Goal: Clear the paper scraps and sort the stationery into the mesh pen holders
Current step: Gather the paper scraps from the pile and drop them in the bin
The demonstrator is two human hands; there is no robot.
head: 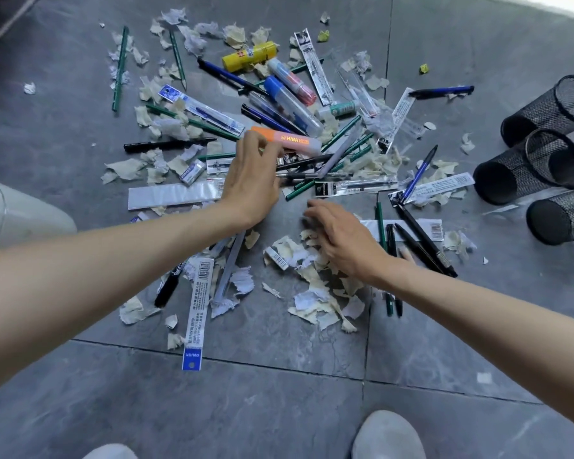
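Note:
A heap of pens, green pencils, glue sticks and refill packets lies mixed with torn paper scraps (315,293) on the grey tiled floor. My left hand (251,180) reaches into the middle of the heap and grips an orange highlighter (289,142) by its left end. My right hand (342,236) lies palm down, fingers spread, on scraps near the front of the heap. Several black mesh pen holders (540,160) lie on their sides at the right.
A yellow glue stick (249,55) and a blue-capped tube (290,104) sit at the far side of the heap. A white bin (10,217) stands at the left edge. My two grey shoes (386,437) are at the bottom.

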